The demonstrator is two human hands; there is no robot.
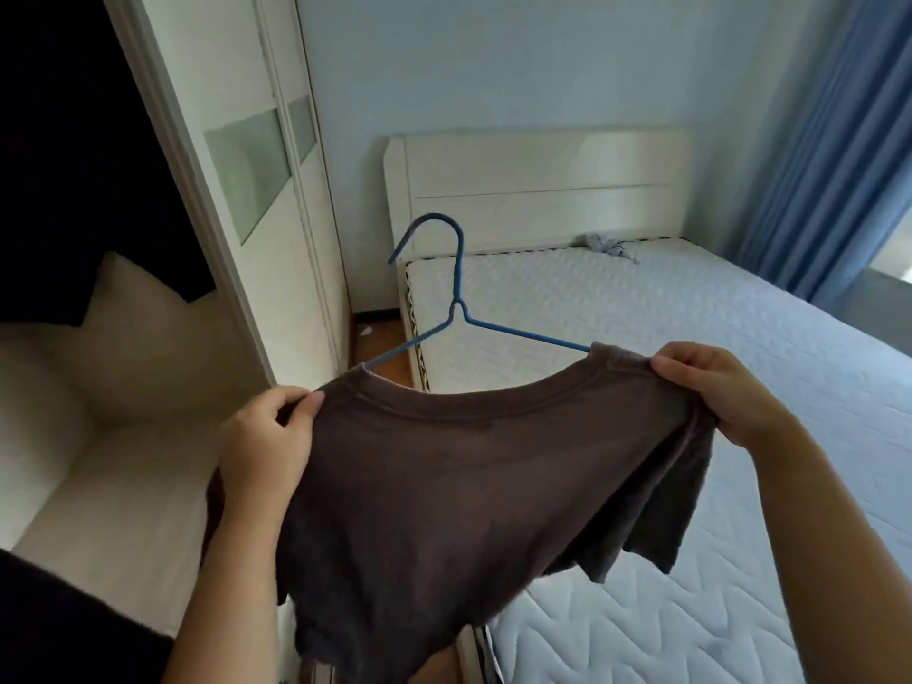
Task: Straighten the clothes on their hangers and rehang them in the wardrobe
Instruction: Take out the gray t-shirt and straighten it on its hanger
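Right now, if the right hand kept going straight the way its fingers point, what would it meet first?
The right hand, gripping the brown T-shirt at the shoulder, points left along the collar. Beyond the shirt itself, it would probably reach the blue wire hanger arm first, then the left hand; depth is uncertain.

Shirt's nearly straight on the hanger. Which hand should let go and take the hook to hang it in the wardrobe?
Probably the left hand: the open wardrobe is on its side, and the blue hanger hook leans that way. The right hand can steady the brown shirt.
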